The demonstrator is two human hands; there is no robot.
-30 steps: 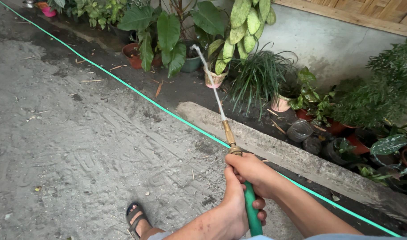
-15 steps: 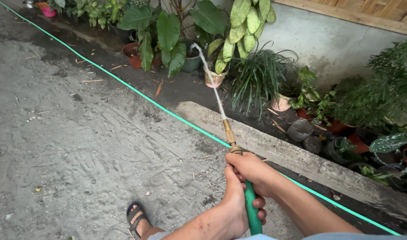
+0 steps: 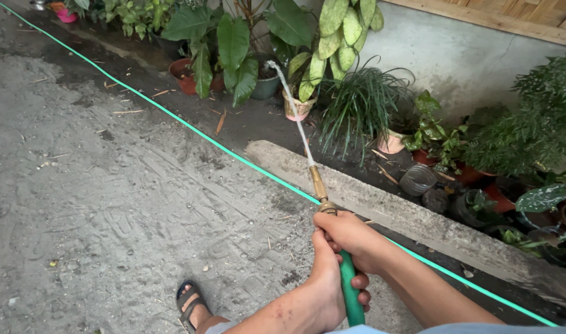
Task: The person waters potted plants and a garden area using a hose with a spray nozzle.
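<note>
Both my hands grip a green hose (image 3: 351, 295) near its end. My right hand (image 3: 348, 238) wraps it just behind the brass nozzle (image 3: 319, 185). My left hand (image 3: 327, 291) holds it lower down, closer to me. A thin water jet (image 3: 292, 108) shoots from the nozzle up toward the dark green pot (image 3: 265, 86) among large-leaved plants. The rest of the hose (image 3: 171, 114) runs diagonally over the ground.
A concrete curb (image 3: 419, 222) lies past the nozzle. Behind it stand several potted plants (image 3: 419, 139) against a grey wall (image 3: 456, 59). Terracotta pots (image 3: 183, 75) sit at the back. The ground is sandy grey dirt (image 3: 110, 204). My sandalled foot (image 3: 190, 306) shows below.
</note>
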